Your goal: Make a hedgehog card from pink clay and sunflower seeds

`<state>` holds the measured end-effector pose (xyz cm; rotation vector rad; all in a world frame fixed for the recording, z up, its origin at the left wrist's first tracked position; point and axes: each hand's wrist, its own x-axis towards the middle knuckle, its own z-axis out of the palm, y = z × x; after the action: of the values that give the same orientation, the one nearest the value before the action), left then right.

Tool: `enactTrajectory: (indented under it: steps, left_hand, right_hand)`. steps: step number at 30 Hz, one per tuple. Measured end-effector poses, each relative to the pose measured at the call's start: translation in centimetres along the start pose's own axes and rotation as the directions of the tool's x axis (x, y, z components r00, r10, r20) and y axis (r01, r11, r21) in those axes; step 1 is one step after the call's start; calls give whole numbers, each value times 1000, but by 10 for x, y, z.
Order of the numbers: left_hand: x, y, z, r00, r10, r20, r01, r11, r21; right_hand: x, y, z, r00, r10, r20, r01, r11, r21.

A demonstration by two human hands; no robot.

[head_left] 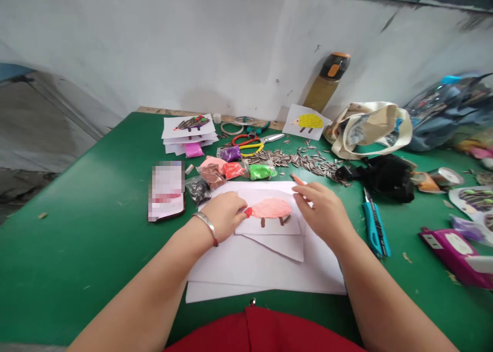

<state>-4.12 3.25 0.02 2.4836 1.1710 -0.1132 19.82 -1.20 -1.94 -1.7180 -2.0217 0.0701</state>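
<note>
A white card with a flat pink clay body, dark brown legs and a small red clay bit at its left end lies on larger white sheets. My left hand, wearing a silver bangle, rests on the card's left edge with fingers curled, tips touching beside the red clay. My right hand is at the card's right side, its fingers bent around a thin orange pointed tool; most of the tool is hidden. Below the card lies a loose cut piece of white paper.
Bagged clay, sunflower seeds, scissors and finished pictures lie behind. A phone is left; a blue utility knife and magenta box are right. A bottle leans on the wall.
</note>
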Motion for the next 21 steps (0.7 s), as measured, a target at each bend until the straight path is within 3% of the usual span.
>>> enactTrajectory:
  steps: [3,5,13,17,21]
  left_hand:
    - [0,-5,-3,1000,0,-7,0,1000,-18]
    - [2,-8,-1,1000,5,-15,-5,1000,-27]
    - [5,-15,6,999,-44,-22,42,994,-97]
    - [5,-15,5,998,-55,-25,52,993,-103]
    - [5,-14,3,998,-28,-56,22,995,-102]
  right_hand:
    - [-3,14,-13,991,129,39,-129,992,-18]
    - [-7,13,-16,985,132,112,-132,991,-6]
    - [-11,-7,-19,946,42,322,-66,996,63]
    - [-14,-13,-11,898,-65,435,51,998,44]
    - [-15,-13,-2,877,-99,470,125,992,-23]
